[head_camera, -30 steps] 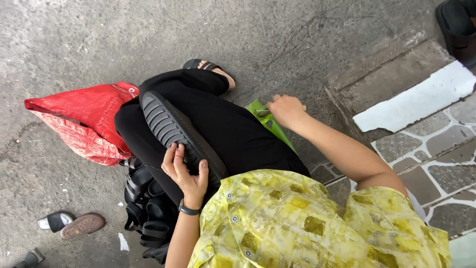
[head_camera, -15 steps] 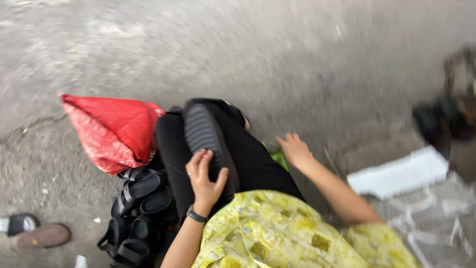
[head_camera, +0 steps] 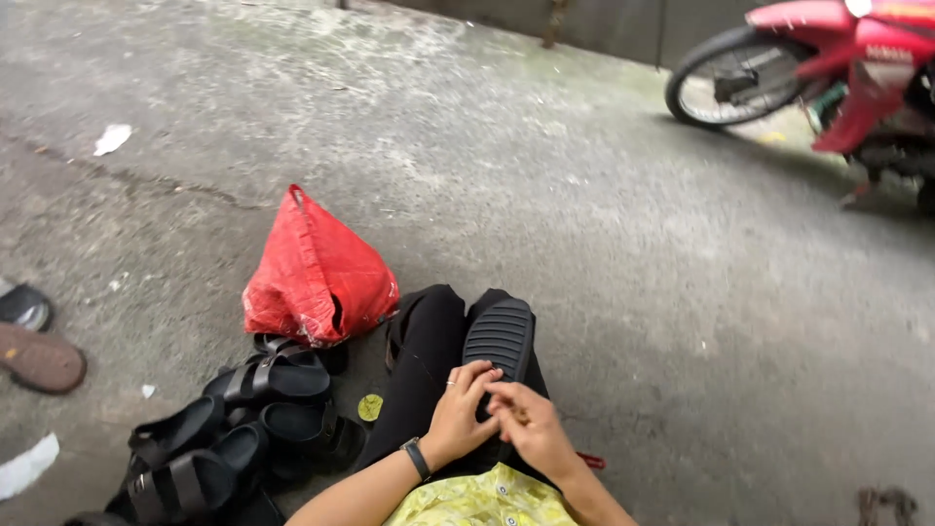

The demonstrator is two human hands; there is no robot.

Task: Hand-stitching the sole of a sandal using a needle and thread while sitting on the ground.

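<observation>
I sit on a concrete floor with black-trousered legs stretched out. A black sandal lies sole-up on my knees, its ribbed sole facing me. My left hand, with a dark wristband, grips the near end of the sandal. My right hand is pressed against the left one at the same end, fingers pinched on something small and brownish that I cannot make out.
A red plastic bag stands left of my legs. Several black strapped sandals are piled beside my left thigh. A brown slipper lies far left. A red motorbike is parked top right. Paper scraps dot the concrete.
The view has tilted up, showing the motorbike and more floor. My right hand has come in from the right side to meet the left hand at the sandal.
</observation>
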